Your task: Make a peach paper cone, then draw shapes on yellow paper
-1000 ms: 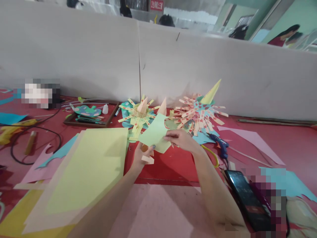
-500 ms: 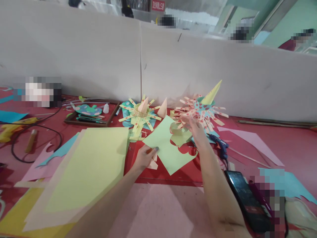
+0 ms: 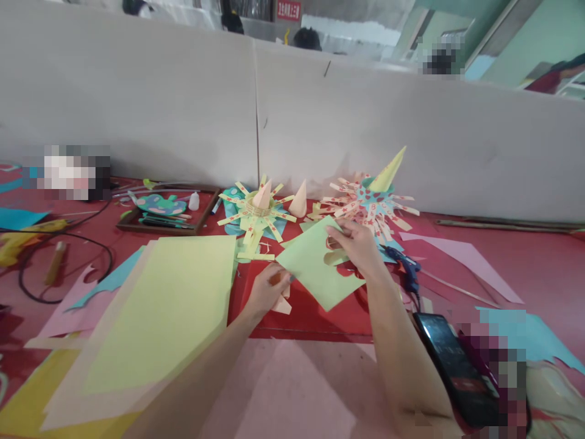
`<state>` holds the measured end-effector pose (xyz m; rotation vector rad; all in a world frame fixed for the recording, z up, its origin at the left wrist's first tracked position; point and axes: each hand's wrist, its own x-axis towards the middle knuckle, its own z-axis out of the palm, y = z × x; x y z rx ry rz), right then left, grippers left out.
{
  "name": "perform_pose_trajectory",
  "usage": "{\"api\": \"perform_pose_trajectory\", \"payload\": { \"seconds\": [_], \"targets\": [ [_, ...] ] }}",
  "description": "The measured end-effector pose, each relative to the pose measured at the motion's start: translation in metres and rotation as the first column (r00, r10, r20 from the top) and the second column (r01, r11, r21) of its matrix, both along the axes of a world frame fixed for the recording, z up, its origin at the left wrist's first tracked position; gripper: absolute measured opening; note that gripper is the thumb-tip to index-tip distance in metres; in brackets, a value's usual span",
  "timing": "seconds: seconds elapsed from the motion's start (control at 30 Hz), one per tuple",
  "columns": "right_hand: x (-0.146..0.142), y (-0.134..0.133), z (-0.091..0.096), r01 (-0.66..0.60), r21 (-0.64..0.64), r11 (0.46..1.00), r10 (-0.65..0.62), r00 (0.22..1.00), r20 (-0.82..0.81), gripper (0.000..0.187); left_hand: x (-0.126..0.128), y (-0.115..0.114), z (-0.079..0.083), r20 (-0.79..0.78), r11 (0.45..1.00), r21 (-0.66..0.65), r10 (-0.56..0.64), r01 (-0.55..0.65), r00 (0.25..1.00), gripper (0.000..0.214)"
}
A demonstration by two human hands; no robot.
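A light green paper sheet (image 3: 315,268) with a cut-out edge is held between both hands over the red table. My left hand (image 3: 265,291) pinches its near left corner, with a small pale paper scrap (image 3: 281,303) under the fingers. My right hand (image 3: 359,244) grips the sheet's upper right part, fingers closed. Just behind stand two spiky paper craft pieces: a yellow one with a cone (image 3: 258,210) and a larger pink-and-teal one with a tall yellow-green cone (image 3: 372,204).
A stack of yellow-green and beige paper sheets (image 3: 159,311) lies at the left. A wooden tray of tools (image 3: 164,213), a black cable (image 3: 64,256), a blue glue gun (image 3: 409,271), a phone (image 3: 457,366) and pink paper (image 3: 457,262) surround the hands. A beige partition (image 3: 256,116) closes the back.
My right hand reached toward the pink craft piece, letting go of the green sheet, then came back and gripped it again. The left hand kept its hold throughout.
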<state>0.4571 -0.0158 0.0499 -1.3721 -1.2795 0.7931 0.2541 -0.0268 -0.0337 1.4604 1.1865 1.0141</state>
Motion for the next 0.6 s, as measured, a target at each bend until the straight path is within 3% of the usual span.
{"api": "perform_pose_trajectory", "payload": {
  "seconds": [0.2,0.37,0.47,0.6],
  "targets": [
    [-0.009,-0.006,0.015,0.007,-0.023,1.000,-0.015,0.934,-0.357,0.033,-0.001,0.006,-0.009,0.280,0.981,-0.183,-0.015,0.069,0.960,0.039],
    [-0.008,0.008,-0.002,0.042,-0.114,0.993,-0.096,0.852,-0.515,0.037,-0.003,0.008,0.003,0.396,0.938,-0.327,0.030,0.110,0.918,0.054],
    [-0.013,0.016,-0.019,0.087,-0.158,0.984,-0.148,0.890,-0.432,0.036,-0.004,0.006,0.007,0.421,0.918,-0.364,0.010,0.158,0.907,0.060],
    [-0.020,0.020,-0.037,0.143,-0.086,0.986,-0.151,0.984,-0.092,0.036,-0.003,0.004,0.000,0.488,0.936,-0.296,-0.024,0.191,0.872,0.066]
  ]
}}
